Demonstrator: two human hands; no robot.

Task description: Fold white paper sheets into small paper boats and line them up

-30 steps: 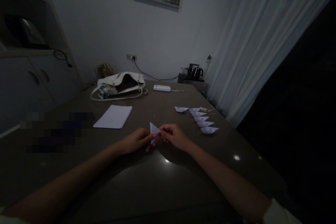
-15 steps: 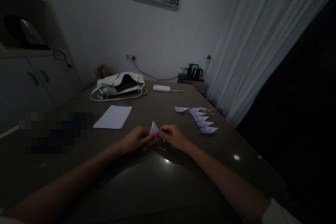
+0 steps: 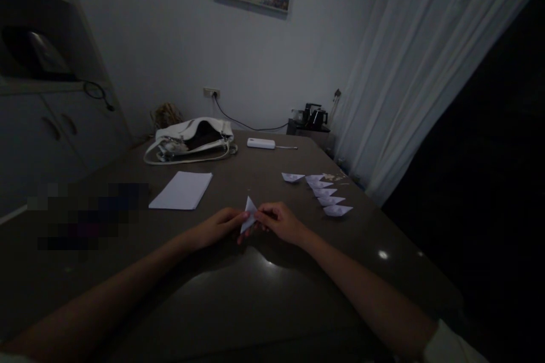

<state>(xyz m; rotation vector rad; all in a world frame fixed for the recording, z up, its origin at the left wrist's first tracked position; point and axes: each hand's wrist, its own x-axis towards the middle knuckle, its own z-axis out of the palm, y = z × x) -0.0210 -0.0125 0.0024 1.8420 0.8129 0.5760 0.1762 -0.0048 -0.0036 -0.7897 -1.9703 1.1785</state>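
Between my two hands is a small piece of folded white paper (image 3: 249, 218), its pointed tip upward, held just over the dark table (image 3: 272, 306). My left hand (image 3: 222, 226) pinches its left side with thumb and fingers. On the other side, my right hand (image 3: 281, 222) grips the paper's right edge, thumb in front and fingers curled behind. Several folded white paper boats (image 3: 338, 211) stand in a row to the right, and a single paper boat (image 3: 293, 177) sits just left of the row's far end. A stack of white paper (image 3: 182, 190) lies beyond my left hand.
Toward the back rest a white handbag (image 3: 193, 139) and a white power bank (image 3: 261, 143) with a short cable. Small scraps (image 3: 333, 177) lie by the far boats. Dark kettles (image 3: 315, 117) stand on a low stand behind the table. A sheer curtain (image 3: 395, 68) hangs at right.
My left thumb and fingers have shifted on the folded paper, and more of its lower part now shows between my hands. The right hand stays nearly in place. The view has shifted slightly.
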